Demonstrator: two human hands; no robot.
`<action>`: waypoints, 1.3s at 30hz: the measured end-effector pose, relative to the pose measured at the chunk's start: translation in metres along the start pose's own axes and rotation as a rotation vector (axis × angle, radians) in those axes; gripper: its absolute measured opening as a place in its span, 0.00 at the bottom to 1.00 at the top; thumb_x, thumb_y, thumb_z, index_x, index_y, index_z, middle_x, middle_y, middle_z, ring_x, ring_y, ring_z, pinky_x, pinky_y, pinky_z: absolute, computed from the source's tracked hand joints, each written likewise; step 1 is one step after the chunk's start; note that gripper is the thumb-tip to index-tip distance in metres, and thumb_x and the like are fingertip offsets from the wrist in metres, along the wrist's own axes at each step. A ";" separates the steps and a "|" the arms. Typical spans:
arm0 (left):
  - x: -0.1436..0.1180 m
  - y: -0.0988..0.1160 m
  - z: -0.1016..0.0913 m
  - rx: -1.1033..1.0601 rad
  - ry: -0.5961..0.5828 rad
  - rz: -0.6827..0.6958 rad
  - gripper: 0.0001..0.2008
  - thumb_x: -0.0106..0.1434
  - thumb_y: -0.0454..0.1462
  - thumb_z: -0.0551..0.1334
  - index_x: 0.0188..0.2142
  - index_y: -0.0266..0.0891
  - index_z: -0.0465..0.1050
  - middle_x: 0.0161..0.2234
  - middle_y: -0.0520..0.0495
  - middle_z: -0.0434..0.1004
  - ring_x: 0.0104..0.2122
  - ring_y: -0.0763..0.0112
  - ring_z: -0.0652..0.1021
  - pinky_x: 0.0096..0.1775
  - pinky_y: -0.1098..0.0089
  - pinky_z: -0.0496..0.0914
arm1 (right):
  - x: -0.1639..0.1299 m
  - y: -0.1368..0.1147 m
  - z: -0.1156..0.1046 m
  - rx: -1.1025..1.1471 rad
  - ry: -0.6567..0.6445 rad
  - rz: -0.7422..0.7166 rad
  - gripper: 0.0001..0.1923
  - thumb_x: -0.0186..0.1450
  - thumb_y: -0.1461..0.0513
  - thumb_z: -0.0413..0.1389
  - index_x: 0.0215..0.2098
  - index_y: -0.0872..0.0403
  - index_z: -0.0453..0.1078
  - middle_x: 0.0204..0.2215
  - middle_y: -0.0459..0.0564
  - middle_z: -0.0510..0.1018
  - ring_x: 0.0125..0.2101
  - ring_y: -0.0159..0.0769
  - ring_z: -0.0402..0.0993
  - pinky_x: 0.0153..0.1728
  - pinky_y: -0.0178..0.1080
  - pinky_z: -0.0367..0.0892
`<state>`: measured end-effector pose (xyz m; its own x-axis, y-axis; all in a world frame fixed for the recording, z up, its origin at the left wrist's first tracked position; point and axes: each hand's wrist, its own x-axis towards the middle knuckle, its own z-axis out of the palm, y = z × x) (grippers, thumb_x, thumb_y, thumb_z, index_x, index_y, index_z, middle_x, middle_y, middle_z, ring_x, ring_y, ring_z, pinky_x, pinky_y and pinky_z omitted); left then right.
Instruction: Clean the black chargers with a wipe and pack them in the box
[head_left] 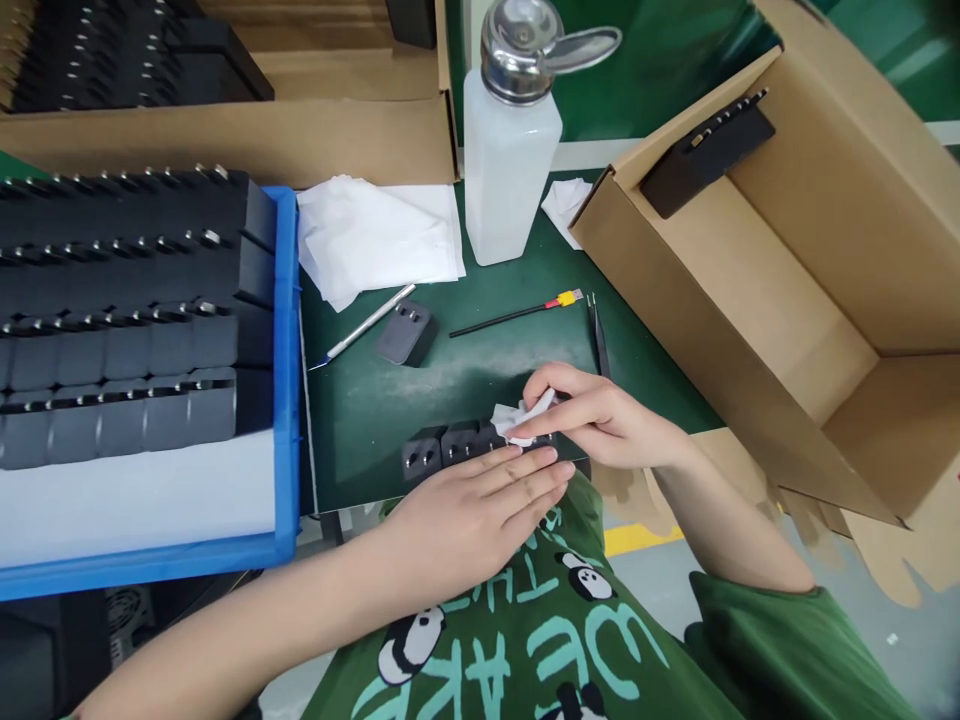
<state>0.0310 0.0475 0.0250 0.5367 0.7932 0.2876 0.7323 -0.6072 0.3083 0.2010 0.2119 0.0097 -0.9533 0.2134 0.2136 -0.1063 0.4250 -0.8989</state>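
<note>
Near the table's front edge stands a short row of black plug adapters (pixel 422 457), their metal prongs facing me. My left hand (pixel 480 508) lies open along the near side of this row, fingers stretched out and hiding part of it. Pinched in my right hand (pixel 611 415) is a crumpled white wipe (pixel 517 415), pressed on the adapters at the row's right part. Whether the wipe touches the prongs or the casing there, I cannot tell. A single adapter (pixel 407 333) lies farther back, beside a silver craft knife (pixel 367 325).
A blue tray (pixel 286 400) with rows of adapters fills the left. Behind are a cardboard box (pixel 360 140), folded white wipes (pixel 375 235) and a pump bottle (pixel 510 170). A short USB cable (pixel 510 317), tweezers (pixel 598 340) and an open carton (pixel 720 360) lie to the right.
</note>
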 end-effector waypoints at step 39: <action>-0.004 -0.004 -0.001 0.054 -0.056 0.047 0.20 0.74 0.31 0.49 0.61 0.34 0.69 0.63 0.50 0.71 0.62 0.67 0.72 0.63 0.65 0.66 | 0.021 0.006 0.000 0.252 -0.061 0.067 0.15 0.72 0.67 0.52 0.51 0.54 0.77 0.42 0.52 0.74 0.40 0.31 0.73 0.41 0.36 0.69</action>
<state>0.0259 0.0467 0.0233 0.5926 0.7661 0.2487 0.7265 -0.6418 0.2458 0.1802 0.2188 0.0089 -0.9750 0.1772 0.1341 -0.1024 0.1772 -0.9788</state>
